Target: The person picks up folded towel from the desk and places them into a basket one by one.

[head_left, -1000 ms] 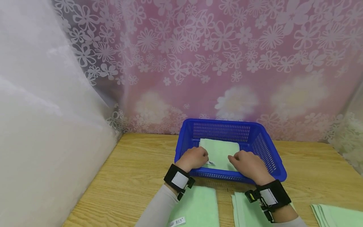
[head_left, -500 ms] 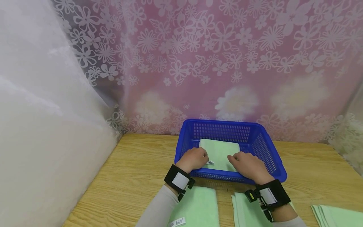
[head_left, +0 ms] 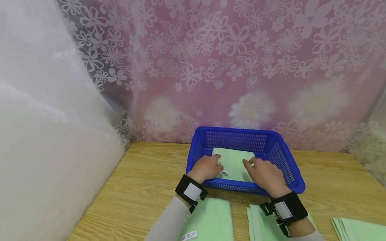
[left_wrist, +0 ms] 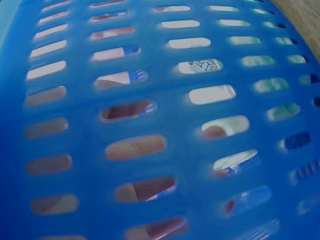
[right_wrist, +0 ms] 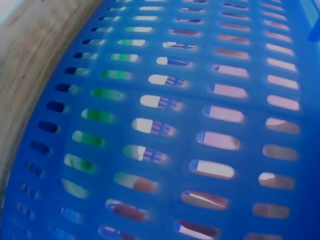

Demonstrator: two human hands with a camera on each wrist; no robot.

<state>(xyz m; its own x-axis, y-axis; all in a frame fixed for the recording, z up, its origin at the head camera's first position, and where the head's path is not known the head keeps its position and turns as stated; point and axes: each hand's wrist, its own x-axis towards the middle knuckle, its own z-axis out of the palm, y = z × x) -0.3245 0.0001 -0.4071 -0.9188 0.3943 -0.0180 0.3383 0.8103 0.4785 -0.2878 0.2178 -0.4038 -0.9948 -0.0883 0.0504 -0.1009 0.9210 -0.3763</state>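
Note:
A folded light green towel lies flat in a blue plastic basket. My left hand reaches over the front rim to the towel's left side, by a white label, with thumb and index finger parted. On the right side my right hand hovers or rests at the towel, thumb and index finger likewise apart. Neither hand visibly pinches anything; the undersides of the fingers are hidden. The basket's slotted wall fills the left wrist view, with bits of fingers and a printed label showing through. Slotted blue wall also fills the right wrist view.
In front of the basket lie more folded green towels: one with a label at left, one partly under the right forearm, one at right. They lie on a wooden table. A pink floral curtain hangs behind.
Fingers of both hands have spread from a curled pose at the towel, thumbs parting from index fingers. The basket and the towels have stayed in place.

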